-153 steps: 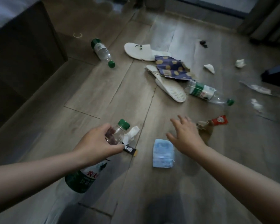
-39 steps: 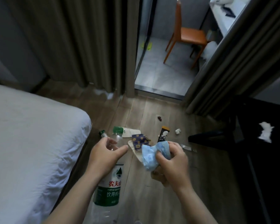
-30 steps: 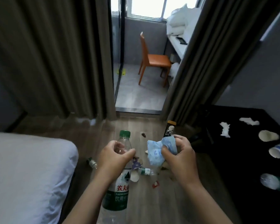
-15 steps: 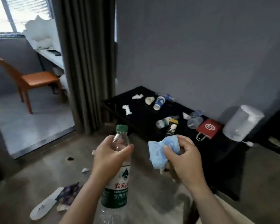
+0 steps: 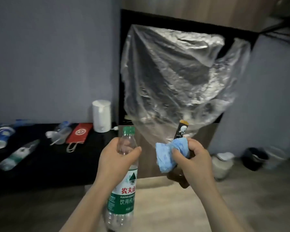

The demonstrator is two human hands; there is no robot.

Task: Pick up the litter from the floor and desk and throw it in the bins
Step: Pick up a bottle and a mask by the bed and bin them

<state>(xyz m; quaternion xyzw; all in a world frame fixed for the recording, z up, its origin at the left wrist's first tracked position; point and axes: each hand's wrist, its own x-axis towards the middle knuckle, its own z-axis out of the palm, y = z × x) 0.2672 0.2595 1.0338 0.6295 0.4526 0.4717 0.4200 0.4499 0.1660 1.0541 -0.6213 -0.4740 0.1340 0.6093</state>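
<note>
Our left hand [image 5: 117,158] grips the clear water bottle [image 5: 124,195] around its upper body, upright, green cap on top. Our right hand [image 5: 192,161] clenches a crumpled blue packet [image 5: 167,154] and a black stick sachet [image 5: 181,130] that pokes up above the fingers. Just behind hangs a big clear plastic bag [image 5: 174,77]. To the left, the black desk [image 5: 45,164] carries a red paper bag [image 5: 79,133], a white kettle [image 5: 101,115], a paper cup [image 5: 2,137] and a lying bottle [image 5: 18,154]. To the right, on the floor, stand a pale bin [image 5: 222,164] and a black bin [image 5: 254,158].
</note>
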